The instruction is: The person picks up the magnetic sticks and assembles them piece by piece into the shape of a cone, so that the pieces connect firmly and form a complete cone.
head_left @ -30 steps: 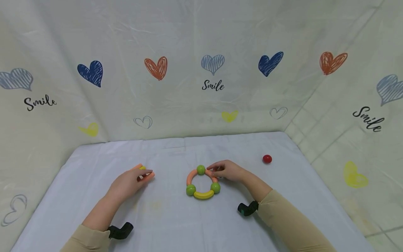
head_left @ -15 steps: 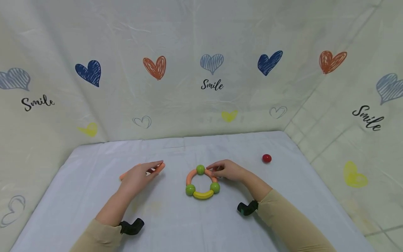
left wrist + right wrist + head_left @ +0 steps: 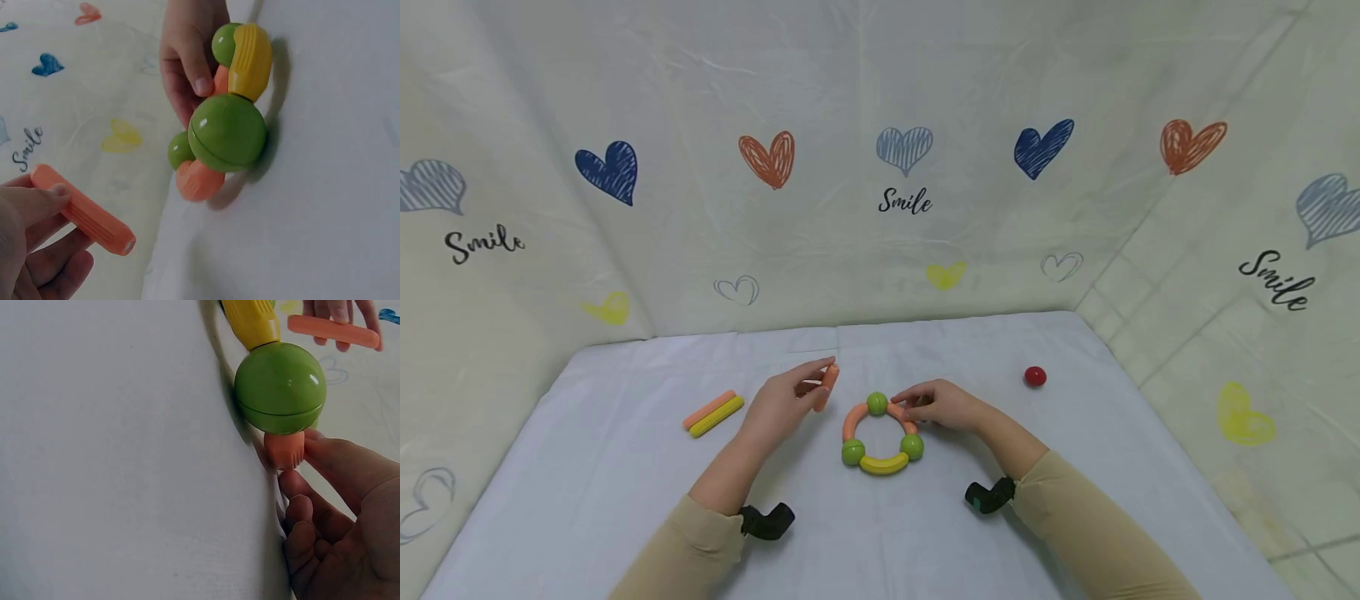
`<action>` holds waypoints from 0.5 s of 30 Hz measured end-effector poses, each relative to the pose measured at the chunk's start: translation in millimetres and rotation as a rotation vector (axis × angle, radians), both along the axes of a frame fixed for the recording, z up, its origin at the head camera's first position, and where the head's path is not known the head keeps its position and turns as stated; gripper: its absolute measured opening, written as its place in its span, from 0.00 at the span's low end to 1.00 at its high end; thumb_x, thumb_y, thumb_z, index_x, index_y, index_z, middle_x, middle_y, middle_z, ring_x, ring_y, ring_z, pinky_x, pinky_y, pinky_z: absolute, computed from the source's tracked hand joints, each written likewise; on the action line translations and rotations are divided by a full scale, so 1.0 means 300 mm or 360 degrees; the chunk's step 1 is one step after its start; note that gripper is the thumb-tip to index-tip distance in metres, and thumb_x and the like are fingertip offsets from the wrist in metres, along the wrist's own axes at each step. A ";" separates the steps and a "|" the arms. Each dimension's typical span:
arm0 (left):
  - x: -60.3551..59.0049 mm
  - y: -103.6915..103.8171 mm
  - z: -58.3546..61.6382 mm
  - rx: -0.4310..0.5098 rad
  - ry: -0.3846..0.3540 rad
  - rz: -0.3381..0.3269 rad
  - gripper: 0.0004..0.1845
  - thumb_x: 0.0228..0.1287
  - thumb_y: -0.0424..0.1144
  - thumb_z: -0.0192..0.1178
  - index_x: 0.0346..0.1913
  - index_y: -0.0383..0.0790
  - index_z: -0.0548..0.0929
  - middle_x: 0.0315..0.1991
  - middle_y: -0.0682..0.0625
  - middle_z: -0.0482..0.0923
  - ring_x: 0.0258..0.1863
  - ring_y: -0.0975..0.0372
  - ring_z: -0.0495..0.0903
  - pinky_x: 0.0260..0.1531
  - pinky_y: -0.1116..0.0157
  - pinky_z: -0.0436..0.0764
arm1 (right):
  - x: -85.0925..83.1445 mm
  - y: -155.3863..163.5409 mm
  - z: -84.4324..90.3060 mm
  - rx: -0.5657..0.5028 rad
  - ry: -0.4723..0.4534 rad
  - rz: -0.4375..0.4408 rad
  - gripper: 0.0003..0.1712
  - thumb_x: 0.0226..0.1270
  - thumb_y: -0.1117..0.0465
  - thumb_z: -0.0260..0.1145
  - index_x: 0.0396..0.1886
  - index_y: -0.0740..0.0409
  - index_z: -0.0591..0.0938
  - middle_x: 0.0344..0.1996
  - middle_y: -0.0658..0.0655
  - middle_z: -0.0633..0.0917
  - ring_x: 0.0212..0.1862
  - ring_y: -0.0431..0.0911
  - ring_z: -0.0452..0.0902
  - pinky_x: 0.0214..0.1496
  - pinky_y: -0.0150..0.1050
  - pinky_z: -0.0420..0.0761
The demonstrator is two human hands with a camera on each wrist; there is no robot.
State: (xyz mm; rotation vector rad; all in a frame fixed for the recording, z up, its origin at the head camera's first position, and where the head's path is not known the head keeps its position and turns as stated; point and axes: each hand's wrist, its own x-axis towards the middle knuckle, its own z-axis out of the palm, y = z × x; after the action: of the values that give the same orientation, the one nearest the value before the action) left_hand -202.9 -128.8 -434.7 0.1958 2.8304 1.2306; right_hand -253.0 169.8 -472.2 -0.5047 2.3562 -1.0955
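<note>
My left hand pinches a straight orange stick between thumb and fingers, held up off the cloth. In the head view that stick lies just left of and beyond a ring of toy pieces. Three green balls join the ring, with a curved yellow stick at the near side and curved orange sticks on the other two sides. With thumb and fingertips my right hand holds the ring's right curved orange stick. The ring lies flat on the white cloth.
A straight orange stick and a straight yellow stick lie side by side to the left. Far right on the white cloth sits a red ball. A printed curtain hangs behind the table.
My left hand has come away from the sticks on the left, carrying one orange stick rightward and up toward the ring and turning it more upright. The right hand and ring stay put.
</note>
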 end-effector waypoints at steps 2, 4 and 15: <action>-0.008 0.031 0.003 0.0054 0.0015 -0.0015 0.29 0.68 0.43 0.65 0.68 0.71 0.72 0.56 0.57 0.80 0.55 0.59 0.81 0.49 0.55 0.81 | -0.001 -0.001 0.000 0.0004 0.0001 0.0000 0.17 0.67 0.54 0.69 0.55 0.44 0.86 0.33 0.51 0.80 0.35 0.45 0.72 0.36 0.38 0.72; -0.016 0.058 0.002 0.0094 0.0033 -0.0045 0.28 0.68 0.43 0.64 0.68 0.70 0.73 0.56 0.57 0.80 0.54 0.59 0.81 0.49 0.55 0.81 | -0.002 -0.001 0.000 0.0002 0.0002 0.0002 0.17 0.67 0.54 0.69 0.55 0.44 0.86 0.33 0.51 0.80 0.35 0.45 0.72 0.36 0.38 0.72; -0.049 0.162 -0.003 0.0240 0.0103 -0.0089 0.24 0.69 0.42 0.63 0.66 0.62 0.73 0.56 0.55 0.79 0.52 0.59 0.82 0.50 0.54 0.80 | -0.011 0.004 -0.008 -0.0039 -0.0016 0.0022 0.17 0.67 0.54 0.69 0.56 0.46 0.86 0.32 0.52 0.80 0.33 0.46 0.72 0.35 0.39 0.73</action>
State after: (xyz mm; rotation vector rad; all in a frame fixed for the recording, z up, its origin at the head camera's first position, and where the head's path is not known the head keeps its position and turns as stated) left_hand -217.5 -80.1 -435.6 0.3238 2.7643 1.4519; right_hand -256.2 171.1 -474.7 -0.5217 2.3298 -1.1192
